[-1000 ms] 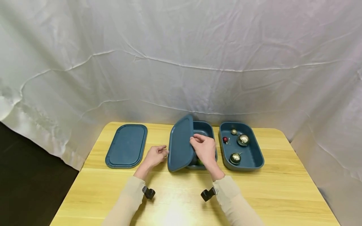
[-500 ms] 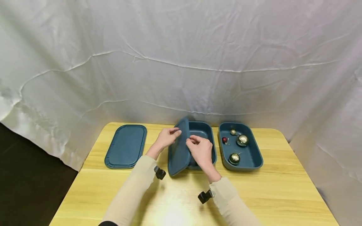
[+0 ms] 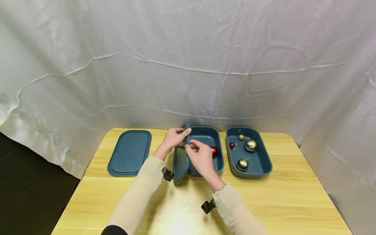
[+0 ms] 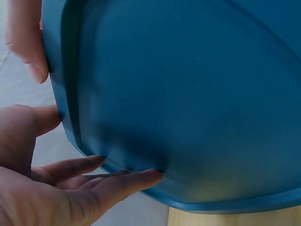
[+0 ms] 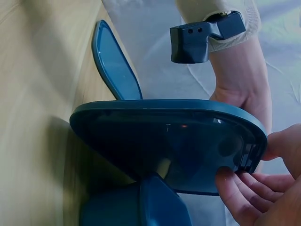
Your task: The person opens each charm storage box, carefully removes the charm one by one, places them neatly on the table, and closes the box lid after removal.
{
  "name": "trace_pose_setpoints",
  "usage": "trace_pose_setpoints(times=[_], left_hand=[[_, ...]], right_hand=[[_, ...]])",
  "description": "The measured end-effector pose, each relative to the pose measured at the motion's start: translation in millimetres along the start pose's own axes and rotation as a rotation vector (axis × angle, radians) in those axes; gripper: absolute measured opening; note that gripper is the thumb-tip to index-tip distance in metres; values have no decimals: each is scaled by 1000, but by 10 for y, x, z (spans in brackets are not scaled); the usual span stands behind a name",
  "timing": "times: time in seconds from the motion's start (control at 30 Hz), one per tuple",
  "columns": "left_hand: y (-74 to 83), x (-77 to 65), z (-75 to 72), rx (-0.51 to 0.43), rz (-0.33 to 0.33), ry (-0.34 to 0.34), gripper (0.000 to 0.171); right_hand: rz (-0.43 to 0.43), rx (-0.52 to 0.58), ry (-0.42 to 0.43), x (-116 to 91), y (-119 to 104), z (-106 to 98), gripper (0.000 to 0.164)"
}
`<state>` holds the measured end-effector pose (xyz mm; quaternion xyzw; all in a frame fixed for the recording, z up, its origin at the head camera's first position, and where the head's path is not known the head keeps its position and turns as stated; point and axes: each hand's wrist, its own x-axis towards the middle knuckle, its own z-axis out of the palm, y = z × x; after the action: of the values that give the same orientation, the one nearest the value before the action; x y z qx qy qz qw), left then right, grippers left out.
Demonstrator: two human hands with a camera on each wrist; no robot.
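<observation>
Closest to me, a black band [image 3: 114, 230] crosses the left sleeve [image 3: 136, 193] at the bottom edge of my head view; the right sleeve [image 3: 239, 209] lies over the pale wooden table [image 3: 282, 209], and each wrist carries a black camera, the right one [image 3: 208, 206] nearer me than the left one [image 3: 168, 175].

Ahead of these I have the right hand [image 3: 202, 158] pinching the held lid [image 3: 180, 164] at a corner; in the right wrist view its fingertips lie on the ridged inner face; the left hand [image 3: 173, 138] has its thumb at the rim and its fingers, fairly straight, against the smooth outer face; whether it grips I cannot tell.

The held lid stands steeply tilted at the left side of the middle box [image 3: 207, 131]; a red ball [image 3: 213, 150] lies in that box, partly behind the right hand.

To my right, the right box [image 3: 259, 163] holds four ornaments: a dark shiny ball [image 3: 242, 164] at the near end; then a small red ball [image 3: 232, 145] and a large gold ball [image 3: 251, 145]; farthest, a small gold ball [image 3: 241, 137].

Well to my left, the other lid [image 3: 129, 153] lies flat on the wood; behind everything hangs a pale curtain [image 3: 188, 91].
</observation>
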<state>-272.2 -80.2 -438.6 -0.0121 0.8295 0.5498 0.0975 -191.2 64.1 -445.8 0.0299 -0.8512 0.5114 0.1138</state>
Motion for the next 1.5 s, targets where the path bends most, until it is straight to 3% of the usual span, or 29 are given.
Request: trace_pose_setpoints(times=[0.33, 0.53, 0.73, 1.1, 1.5], left_hand=[[29, -85, -110, -59, -64, -3, 64], [25, -99, -198, -99, -55, 23, 54], [-7, -133, -291, -119, -35, 43, 55], [-115, -186, -416, 4, 18, 173, 51], [-242, -305, -601, 57, -2, 261, 45]], right_hand=[[-29, 32, -86, -24, -47, 63, 39], [-65, 50, -204, -73, -19, 89, 49], [-63, 22, -342, -116, 21, 109, 66], [-159, -71, -592, -239, 133, 144, 100], [-236, -168, -670, -374, 289, 337, 104]])
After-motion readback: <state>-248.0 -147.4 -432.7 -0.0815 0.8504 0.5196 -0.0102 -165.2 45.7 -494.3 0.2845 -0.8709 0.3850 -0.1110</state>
